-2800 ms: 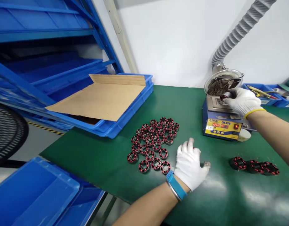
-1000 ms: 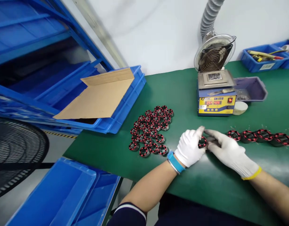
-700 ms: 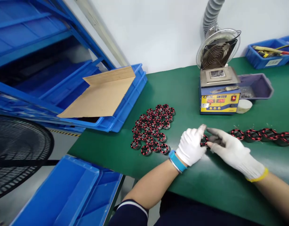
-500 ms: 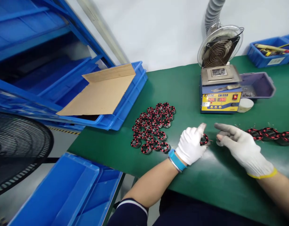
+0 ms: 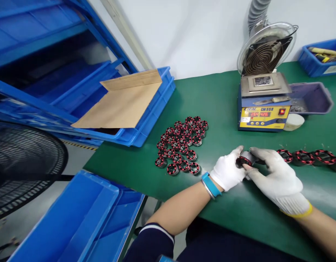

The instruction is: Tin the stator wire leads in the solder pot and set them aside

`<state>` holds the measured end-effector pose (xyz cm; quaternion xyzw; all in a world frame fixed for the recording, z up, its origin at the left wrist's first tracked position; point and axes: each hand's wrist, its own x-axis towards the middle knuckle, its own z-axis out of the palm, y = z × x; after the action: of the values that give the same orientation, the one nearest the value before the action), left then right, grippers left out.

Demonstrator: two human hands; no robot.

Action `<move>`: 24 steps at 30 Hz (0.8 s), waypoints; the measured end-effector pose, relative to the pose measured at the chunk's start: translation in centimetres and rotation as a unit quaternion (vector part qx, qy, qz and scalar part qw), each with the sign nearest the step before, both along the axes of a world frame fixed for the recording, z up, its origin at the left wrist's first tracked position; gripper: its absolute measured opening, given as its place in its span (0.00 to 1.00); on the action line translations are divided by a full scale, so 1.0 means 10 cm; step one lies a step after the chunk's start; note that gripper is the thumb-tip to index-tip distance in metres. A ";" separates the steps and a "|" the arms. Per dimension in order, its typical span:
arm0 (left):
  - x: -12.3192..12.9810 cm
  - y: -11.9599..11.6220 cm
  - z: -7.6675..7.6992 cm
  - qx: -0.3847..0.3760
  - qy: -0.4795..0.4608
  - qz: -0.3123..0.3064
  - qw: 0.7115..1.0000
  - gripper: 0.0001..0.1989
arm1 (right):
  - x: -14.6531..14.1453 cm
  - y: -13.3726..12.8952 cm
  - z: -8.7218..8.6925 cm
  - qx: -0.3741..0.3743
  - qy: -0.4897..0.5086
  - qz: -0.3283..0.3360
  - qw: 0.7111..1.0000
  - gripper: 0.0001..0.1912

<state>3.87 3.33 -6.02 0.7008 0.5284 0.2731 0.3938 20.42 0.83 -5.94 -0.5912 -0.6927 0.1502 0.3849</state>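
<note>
In the head view a motor stator (image 5: 243,161), a ring with red and dark windings, sits between my two white-gloved hands above the green bench. My left hand (image 5: 228,170) is closed around its left side. From the right, the thumb and fingers of my right hand (image 5: 278,174) pinch the same stator, covering part of it. A row of similar stators (image 5: 304,157) with thin wire ends sticking up stands just beyond my right hand. Left of my hands is a cluster of several more stators (image 5: 183,148), standing upright on the bench.
A solder pot (image 5: 262,103) with lit red displays stands at the back, a round extractor hood (image 5: 262,60) behind it. Right of it are a grey bin (image 5: 318,96) and a blue tool bin (image 5: 321,60). Cardboard (image 5: 121,103) lies over a blue crate at left, near a black fan (image 5: 26,171).
My right hand has moved left and closed on the stator that my left hand holds. The whole view has shifted slightly, and the solder pot's displayed numbers differ.
</note>
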 end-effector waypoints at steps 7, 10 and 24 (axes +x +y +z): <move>-0.08 0.02 0.08 -0.155 -0.135 -0.078 0.975 0.08 | 0.05 -0.03 0.02 -0.002 0.021 -0.041 0.999 0.22; -0.10 0.01 0.11 -0.200 -0.224 -0.093 0.949 0.09 | 0.09 -0.02 -0.01 -0.032 0.061 -0.051 0.996 0.23; -0.21 -0.02 0.28 0.039 -0.260 0.023 0.964 0.18 | 0.08 -0.04 -0.04 -0.050 0.114 -0.007 0.992 0.22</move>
<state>1.75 3.09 -3.20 0.6082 0.4124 0.4757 0.4835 21.19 0.45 -6.32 -0.5935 -0.6315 0.2483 0.4328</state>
